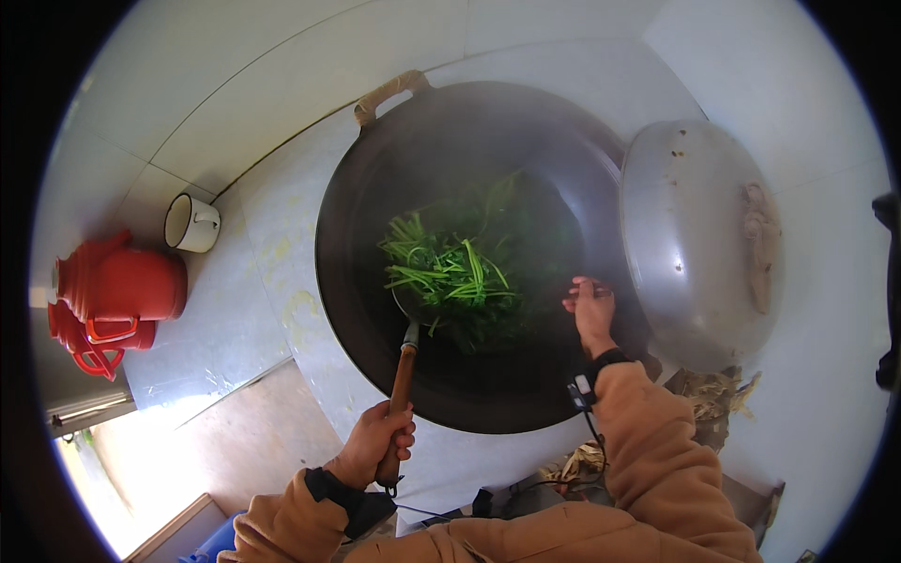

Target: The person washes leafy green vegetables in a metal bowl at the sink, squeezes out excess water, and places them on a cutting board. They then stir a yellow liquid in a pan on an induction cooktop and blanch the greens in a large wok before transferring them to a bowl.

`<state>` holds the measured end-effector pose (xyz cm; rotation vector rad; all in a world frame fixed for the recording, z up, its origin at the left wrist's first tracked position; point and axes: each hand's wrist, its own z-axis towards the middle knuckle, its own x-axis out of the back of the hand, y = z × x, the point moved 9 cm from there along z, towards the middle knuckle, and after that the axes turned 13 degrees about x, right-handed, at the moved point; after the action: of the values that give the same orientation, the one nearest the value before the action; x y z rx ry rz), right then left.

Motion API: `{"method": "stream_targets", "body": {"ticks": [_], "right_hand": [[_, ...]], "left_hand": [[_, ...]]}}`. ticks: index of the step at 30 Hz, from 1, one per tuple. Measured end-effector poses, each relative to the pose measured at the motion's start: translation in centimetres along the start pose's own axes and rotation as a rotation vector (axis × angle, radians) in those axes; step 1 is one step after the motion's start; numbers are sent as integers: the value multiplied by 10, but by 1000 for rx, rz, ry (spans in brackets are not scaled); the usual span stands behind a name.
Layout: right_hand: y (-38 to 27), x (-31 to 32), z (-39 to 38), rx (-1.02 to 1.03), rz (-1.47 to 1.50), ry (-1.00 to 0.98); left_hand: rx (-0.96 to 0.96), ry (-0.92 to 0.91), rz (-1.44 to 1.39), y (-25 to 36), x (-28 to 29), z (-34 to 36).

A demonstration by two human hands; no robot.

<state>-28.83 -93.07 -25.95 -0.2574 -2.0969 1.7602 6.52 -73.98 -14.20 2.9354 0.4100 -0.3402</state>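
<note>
A large dark wok (375, 352) stands in front of me with steam over it. Long-stemmed leafy greens (460, 272) lie in its middle, some heaped over the head of a wooden-handled scoop (403, 375). My left hand (374, 441) is closed around the scoop's handle at the near rim. The greens cover most of the scoop's head, so its exact shape is hidden. Over the right side of the wok is my right hand (591, 308), apart from the greens. Its fingers are curled together, and whether they hold something thin cannot be made out.
A big metal lid (680, 253) with a wrapped handle leans against the wall at the wok's right. On the left ledge stand a white enamel mug (194, 225) and red thermos jugs (131, 281). Dry husks (709, 399) lie at the lower right.
</note>
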Motion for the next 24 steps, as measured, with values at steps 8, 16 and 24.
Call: {"method": "stream_targets", "body": {"ticks": [8, 16, 24], "right_hand": [[35, -56, 41, -271, 342, 218], [-9, -123, 58, -64, 370, -112], [-105, -161, -34, 442, 273, -475]], "left_hand": [[77, 60, 81, 7, 3, 3], [79, 10, 158, 6, -7, 28], [35, -122, -21, -1, -14, 34]]}}
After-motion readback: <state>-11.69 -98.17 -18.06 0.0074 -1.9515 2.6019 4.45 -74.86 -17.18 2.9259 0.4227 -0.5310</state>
